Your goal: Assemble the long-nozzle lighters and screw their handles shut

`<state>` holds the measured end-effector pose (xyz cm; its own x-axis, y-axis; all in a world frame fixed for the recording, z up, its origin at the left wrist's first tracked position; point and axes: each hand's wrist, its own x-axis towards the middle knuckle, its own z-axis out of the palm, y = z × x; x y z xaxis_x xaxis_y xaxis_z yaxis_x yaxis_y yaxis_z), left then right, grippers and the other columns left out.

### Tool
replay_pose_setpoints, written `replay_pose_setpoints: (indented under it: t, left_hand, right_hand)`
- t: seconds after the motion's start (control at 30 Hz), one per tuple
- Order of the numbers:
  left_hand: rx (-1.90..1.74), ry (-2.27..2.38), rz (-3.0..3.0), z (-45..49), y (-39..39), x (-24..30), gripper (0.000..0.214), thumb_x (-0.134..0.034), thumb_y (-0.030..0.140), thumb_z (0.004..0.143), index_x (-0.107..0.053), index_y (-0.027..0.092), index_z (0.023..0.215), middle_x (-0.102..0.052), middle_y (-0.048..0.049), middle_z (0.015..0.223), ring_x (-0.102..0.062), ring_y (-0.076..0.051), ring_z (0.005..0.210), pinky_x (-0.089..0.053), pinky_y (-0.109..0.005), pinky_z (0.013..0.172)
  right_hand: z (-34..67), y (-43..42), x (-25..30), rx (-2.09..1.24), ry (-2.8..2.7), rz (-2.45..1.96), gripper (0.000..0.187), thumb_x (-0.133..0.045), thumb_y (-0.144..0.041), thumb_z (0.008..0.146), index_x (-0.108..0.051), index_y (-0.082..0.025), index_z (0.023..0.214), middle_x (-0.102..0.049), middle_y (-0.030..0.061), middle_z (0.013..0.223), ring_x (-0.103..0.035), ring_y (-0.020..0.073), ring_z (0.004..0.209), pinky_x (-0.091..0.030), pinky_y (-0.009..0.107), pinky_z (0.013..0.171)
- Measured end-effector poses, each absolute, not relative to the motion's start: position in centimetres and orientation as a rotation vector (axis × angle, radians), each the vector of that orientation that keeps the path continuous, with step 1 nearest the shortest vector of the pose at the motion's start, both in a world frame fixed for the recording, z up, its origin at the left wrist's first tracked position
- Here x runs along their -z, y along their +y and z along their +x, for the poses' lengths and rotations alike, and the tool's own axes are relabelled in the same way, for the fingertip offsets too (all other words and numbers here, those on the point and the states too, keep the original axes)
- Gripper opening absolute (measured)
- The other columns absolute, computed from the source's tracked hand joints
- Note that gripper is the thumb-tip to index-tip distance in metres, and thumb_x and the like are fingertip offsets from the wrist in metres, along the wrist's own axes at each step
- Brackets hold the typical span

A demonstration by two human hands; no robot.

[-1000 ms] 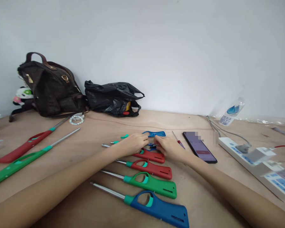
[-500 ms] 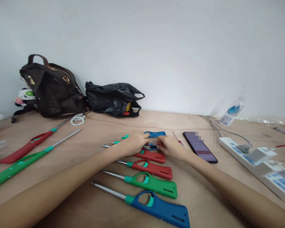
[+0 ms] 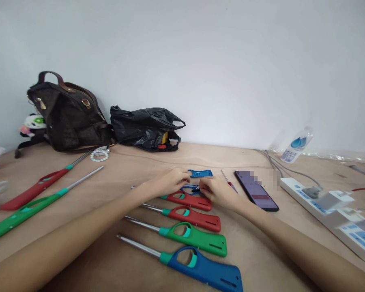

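Six lighters [image 3: 204, 241] and two blue casing halves [image 3: 201, 174] lie out; whether left hand [image 3: 172, 181] or right hand [image 3: 218, 191] grips, I cannot tell.

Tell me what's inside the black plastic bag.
Something yellow and something red show at the right end of the black plastic bag. The plastic covers the rest, so I cannot tell what else it holds.

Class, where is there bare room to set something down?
Bare: behind the screwdriver and phone, right of the plastic bag; also between the nearest blue lighter and right forearm. Crowded: around left hand and right hand, by the red lighters.
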<state>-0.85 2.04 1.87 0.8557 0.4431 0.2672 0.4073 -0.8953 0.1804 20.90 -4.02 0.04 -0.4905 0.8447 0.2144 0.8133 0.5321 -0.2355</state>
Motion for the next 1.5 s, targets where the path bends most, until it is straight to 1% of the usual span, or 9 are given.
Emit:
replay_pose_setpoints:
  t: [0.2,0.5,0.6,0.67,0.8,1.03,1.17,1.33,1.5]
  left_hand:
    - [-0.447,1.017,2.830,-2.7,4.5,-2.1,0.016,-0.052,0.007,0.078,-0.067,0.013,0.079,-0.068,-0.0053,0.078,-0.061,-0.018,0.073,-0.041,-0.023,0.065]
    - [-0.340,1.124,2.784,-4.9,6.3,-2.2,0.014,-0.053,0.009,0.074,-0.066,0.012,0.080,-0.067,-0.0064,0.077,-0.060,-0.018,0.072,-0.041,-0.023,0.062]
    - [-0.242,1.146,2.743,-6.0,6.9,-3.1,0.008,-0.060,0.014,0.070,-0.065,0.013,0.076,-0.064,-0.0029,0.068,-0.057,-0.016,0.060,-0.036,-0.021,0.052]
    - [-0.128,1.126,2.692,-6.6,7.0,-3.6,0.011,-0.064,0.014,0.065,-0.065,0.014,0.076,-0.062,-0.0002,0.065,-0.055,-0.015,0.059,-0.035,-0.020,0.051]
    - [0.008,1.138,2.651,-6.8,6.9,-3.7,0.018,-0.059,0.006,0.059,-0.064,0.014,0.075,-0.060,0.0013,0.066,-0.053,-0.014,0.059,-0.033,-0.019,0.050]
    - [-0.180,0.942,2.577,-4.3,5.1,-3.8,0.023,-0.054,0.011,0.066,-0.064,0.014,0.086,-0.059,0.0014,0.069,-0.054,-0.014,0.063,-0.036,-0.019,0.053]
    - [-0.236,0.785,2.539,-1.8,2.2,-4.1,0.013,-0.052,0.014,0.071,-0.061,0.015,0.082,-0.056,0.0022,0.067,-0.050,-0.012,0.058,-0.033,-0.020,0.051]
    - [-0.260,0.781,2.637,-0.4,0.6,-3.3,0.010,-0.052,0.010,0.069,-0.054,0.015,0.077,-0.054,0.0010,0.069,-0.048,-0.014,0.059,-0.032,-0.022,0.052]
    - [-0.375,0.750,2.656,-0.5,0.8,-2.6,0.016,-0.053,0.011,0.069,-0.051,0.017,0.083,-0.053,0.0008,0.075,-0.049,-0.015,0.065,-0.032,-0.022,0.055]
  right_hand:
    - [21.0,-4.0,0.0,-0.179,-2.466,-1.367,0.010,-0.052,-0.012,0.083,-0.057,-0.018,0.077,-0.063,0.0031,0.076,-0.053,0.0150,0.069,-0.032,0.024,0.063]
    - [20.9,-4.1,-0.4,-0.208,-2.467,-1.379,0.012,-0.051,-0.009,0.081,-0.056,-0.018,0.075,-0.061,0.0019,0.074,-0.051,0.0146,0.068,-0.031,0.024,0.062]
    - [20.9,-4.2,-0.5,-0.209,-2.460,-1.378,0.012,-0.052,-0.009,0.081,-0.057,-0.018,0.075,-0.060,0.0014,0.073,-0.050,0.0142,0.067,-0.030,0.024,0.061]
    - [20.9,-4.2,-0.4,-0.215,-2.458,-1.384,0.011,-0.052,-0.010,0.082,-0.057,-0.018,0.075,-0.059,0.0011,0.072,-0.048,0.0139,0.066,-0.030,0.024,0.060]
    - [21.0,-4.1,-0.3,-0.217,-2.444,-1.390,0.010,-0.053,-0.012,0.082,-0.056,-0.018,0.075,-0.058,0.0008,0.071,-0.047,0.0137,0.065,-0.029,0.023,0.059]
    - [21.0,-4.1,-0.1,-0.243,-2.418,-1.370,0.012,-0.053,-0.009,0.080,-0.053,-0.019,0.072,-0.057,0.0005,0.069,-0.046,0.0133,0.064,-0.028,0.024,0.059]
    - [21.1,-4.1,0.1,-0.228,-2.401,-1.356,0.014,-0.051,-0.008,0.079,-0.051,-0.019,0.071,-0.057,0.0003,0.069,-0.046,0.0133,0.063,-0.027,0.024,0.058]
    - [21.2,-3.9,0.4,-0.263,-2.368,-1.334,0.014,-0.050,-0.008,0.080,-0.050,-0.019,0.071,-0.058,0.0012,0.070,-0.047,0.0135,0.063,-0.028,0.024,0.058]
    - [21.2,-3.8,0.6,-0.278,-2.356,-1.358,0.014,-0.050,-0.008,0.079,-0.050,-0.019,0.071,-0.057,0.0009,0.067,-0.046,0.0133,0.061,-0.027,0.025,0.057]
